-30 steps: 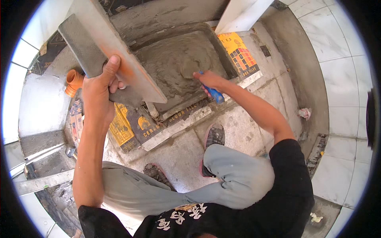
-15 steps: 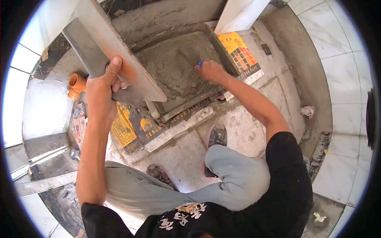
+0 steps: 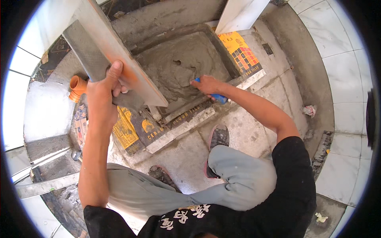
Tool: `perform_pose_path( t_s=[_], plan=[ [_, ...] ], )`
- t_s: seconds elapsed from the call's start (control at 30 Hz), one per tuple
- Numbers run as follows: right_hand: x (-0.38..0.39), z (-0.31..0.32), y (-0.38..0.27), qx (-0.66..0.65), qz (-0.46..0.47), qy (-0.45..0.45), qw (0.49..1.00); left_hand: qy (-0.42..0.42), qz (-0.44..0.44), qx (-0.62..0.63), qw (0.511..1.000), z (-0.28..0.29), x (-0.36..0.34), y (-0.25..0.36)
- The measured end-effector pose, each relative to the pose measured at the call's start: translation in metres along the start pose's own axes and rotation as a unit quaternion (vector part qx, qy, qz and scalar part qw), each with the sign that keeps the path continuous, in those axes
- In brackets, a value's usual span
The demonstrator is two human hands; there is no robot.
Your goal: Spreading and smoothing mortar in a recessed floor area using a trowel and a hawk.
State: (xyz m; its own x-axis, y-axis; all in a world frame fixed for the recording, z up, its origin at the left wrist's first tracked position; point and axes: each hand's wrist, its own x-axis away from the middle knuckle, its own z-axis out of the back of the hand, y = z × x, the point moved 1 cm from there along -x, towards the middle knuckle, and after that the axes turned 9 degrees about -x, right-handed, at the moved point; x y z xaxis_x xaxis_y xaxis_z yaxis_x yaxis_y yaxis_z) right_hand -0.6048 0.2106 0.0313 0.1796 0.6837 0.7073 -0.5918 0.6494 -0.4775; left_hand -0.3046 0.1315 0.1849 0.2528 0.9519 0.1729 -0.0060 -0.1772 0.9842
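Across the upper middle of the frame, wet grey mortar [image 3: 170, 75] lies in a shallow tray [image 3: 227, 55], where my right hand [image 3: 210, 85] has its fingers wrapped around a blue-handled tool [image 3: 219, 98], its working end unclear. At upper left, my left hand [image 3: 104, 86] pinches a pale tile [image 3: 126, 65], thumb across its face. I judge this step as working the mortar; the next move calls for a level wrist.
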Motion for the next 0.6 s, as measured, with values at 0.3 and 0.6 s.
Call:
perform_pose_path(
  t_s=[0.3, 0.6],
  plan=[
    [0.002, 0.073, 0.077, 0.352, 0.204, 0.221, 0.886, 0.010, -0.023, 0.026, 0.999, 0.001, 0.006, 0.005],
    [-0.036, 0.070, 0.078, 0.191, 0.103, 0.106, 0.970, 0.001, -0.009, 0.024, 1.000, -0.001, -0.001, -0.001]
  ],
)
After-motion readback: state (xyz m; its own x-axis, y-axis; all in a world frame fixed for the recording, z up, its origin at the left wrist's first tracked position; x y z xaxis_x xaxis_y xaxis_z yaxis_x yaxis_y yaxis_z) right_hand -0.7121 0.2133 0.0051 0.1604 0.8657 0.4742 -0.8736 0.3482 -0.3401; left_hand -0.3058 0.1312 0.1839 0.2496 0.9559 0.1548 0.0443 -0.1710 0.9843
